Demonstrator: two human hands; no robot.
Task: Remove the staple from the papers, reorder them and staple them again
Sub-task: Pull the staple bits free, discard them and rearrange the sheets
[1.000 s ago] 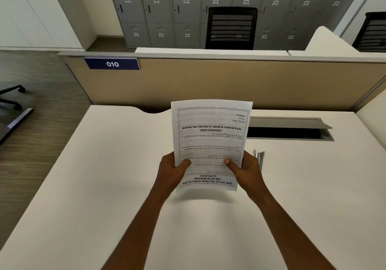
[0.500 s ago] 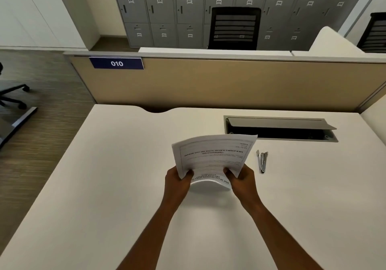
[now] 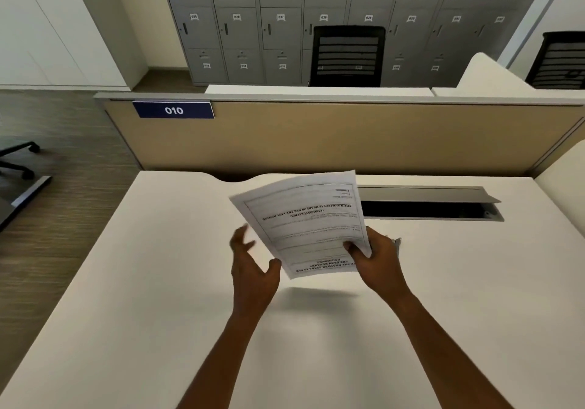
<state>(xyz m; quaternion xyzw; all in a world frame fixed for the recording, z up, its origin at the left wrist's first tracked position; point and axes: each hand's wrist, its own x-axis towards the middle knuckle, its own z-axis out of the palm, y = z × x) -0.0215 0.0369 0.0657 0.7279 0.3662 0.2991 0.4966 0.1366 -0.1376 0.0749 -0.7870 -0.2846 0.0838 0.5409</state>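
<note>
Honestly, I worry the papers (image 3: 304,222), tilted above the table (image 3: 158,282) and pinched only by my right hand (image 3: 376,263) while my left hand (image 3: 253,269) hovers spread-fingered beside them, could sag and slip free.

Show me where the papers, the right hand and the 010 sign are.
papers (image 3: 304,218): head view, middle of the printed top sheet.
right hand (image 3: 378,261): head view, middle of the hand, below the thumb.
010 sign (image 3: 173,110): head view, on the white digits.
</note>
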